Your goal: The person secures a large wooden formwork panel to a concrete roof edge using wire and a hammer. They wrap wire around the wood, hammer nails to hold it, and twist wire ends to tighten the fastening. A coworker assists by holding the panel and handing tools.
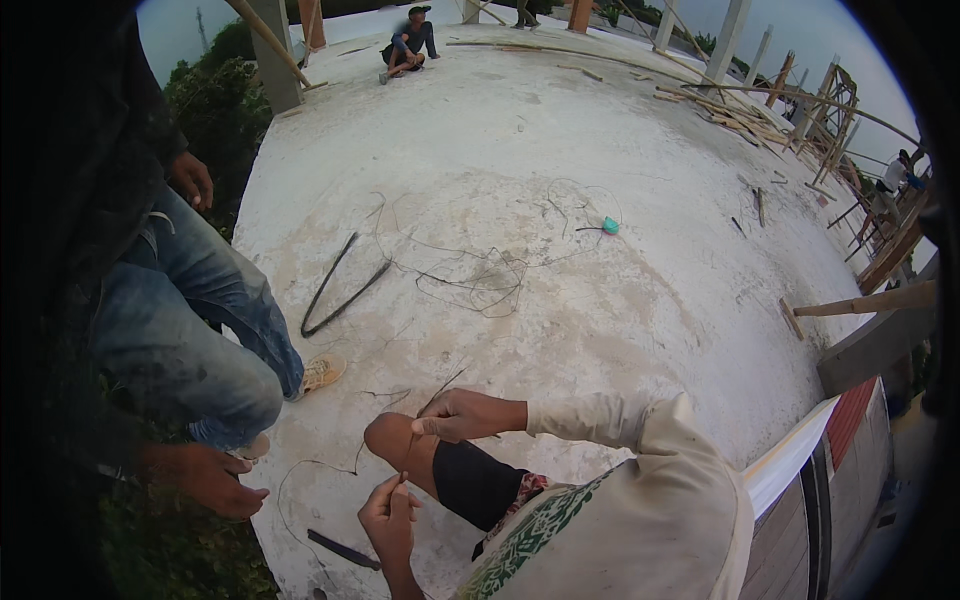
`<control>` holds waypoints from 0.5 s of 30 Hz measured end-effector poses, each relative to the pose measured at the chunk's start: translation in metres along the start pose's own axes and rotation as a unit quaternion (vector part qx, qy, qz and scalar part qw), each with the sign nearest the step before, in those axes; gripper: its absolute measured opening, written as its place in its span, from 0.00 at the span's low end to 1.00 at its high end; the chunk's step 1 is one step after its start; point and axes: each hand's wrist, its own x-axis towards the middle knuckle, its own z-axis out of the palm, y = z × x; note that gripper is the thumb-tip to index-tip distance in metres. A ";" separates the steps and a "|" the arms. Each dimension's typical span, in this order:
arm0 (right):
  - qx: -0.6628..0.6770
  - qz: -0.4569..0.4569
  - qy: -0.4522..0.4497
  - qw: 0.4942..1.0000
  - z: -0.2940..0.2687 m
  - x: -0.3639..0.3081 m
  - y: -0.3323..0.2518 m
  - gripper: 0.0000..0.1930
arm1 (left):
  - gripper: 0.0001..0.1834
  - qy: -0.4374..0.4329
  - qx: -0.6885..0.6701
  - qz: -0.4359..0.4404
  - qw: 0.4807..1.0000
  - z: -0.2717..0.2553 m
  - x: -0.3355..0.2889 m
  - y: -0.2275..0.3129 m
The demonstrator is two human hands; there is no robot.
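My right hand (460, 415), fingers pinched, is beside my bare raised knee (392, 440), closed on a thin dark strand (410, 455) that looks like wire. Closer to the lower edge, my left hand (390, 520) pinches the same strand's other end between thumb and fingertips. A dark end juts out beyond my right hand. More thin wire (320, 462) trails over the pale floor left of my knee. Below it, near my left hand, lies a short black strip (342, 549). The exact kind of strand is too fine to tell.
A person in jeans (190, 350) stands close on the left, at the floor's edge above greenery. A bent black strip (335, 300), tangled wire (485, 280) and a small teal object (610, 226) lie ahead. Someone sits (408, 45) farther off. Wooden poles (735, 120) lie far right.
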 end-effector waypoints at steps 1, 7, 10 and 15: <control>0.086 -0.081 0.001 0.993 -0.004 0.002 -0.005 0.21 | 0.14 -0.009 -0.050 0.003 0.999 -0.001 0.003 0.005; 0.180 -0.115 -0.027 0.977 -0.025 0.011 -0.040 0.19 | 0.17 -0.014 -0.141 0.054 0.988 -0.025 0.011 0.029; 0.143 -0.124 -0.092 0.978 -0.035 0.019 -0.049 0.32 | 0.17 -0.008 -0.159 0.065 0.985 -0.037 0.012 0.036; 0.391 -0.159 -0.255 0.870 -0.024 0.047 -0.042 0.61 | 0.19 -0.006 -0.242 0.044 0.969 -0.063 0.003 0.031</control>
